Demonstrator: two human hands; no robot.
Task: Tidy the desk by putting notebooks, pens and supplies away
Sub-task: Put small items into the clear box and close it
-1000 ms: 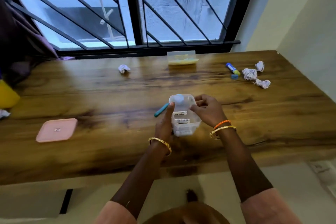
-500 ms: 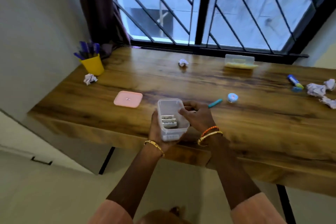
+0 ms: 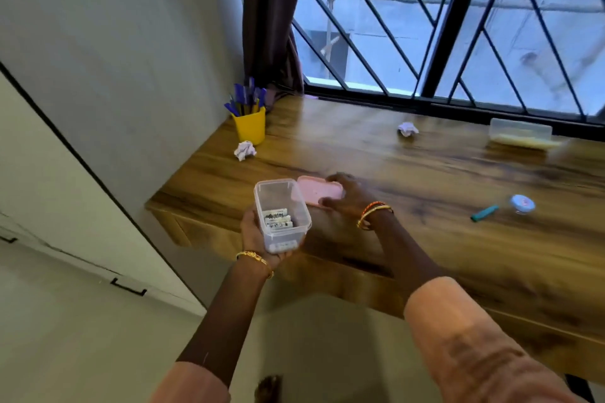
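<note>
**At the desk's left end, box in one hand, lid under the other**

On the wooden desk (image 3: 425, 180) by the barred window (image 3: 458, 26), my left hand (image 3: 258, 235) cups the clear box (image 3: 282, 213), long axis pointing away from me, open mouth up. My right hand (image 3: 347, 195) closes around the pink lid (image 3: 319, 194) lying flat. Two paper balls, one teal pen (image 3: 484, 213).

Single head view, looking forward-down, close over desk (image 3: 425, 173) front-left corner.
</note>
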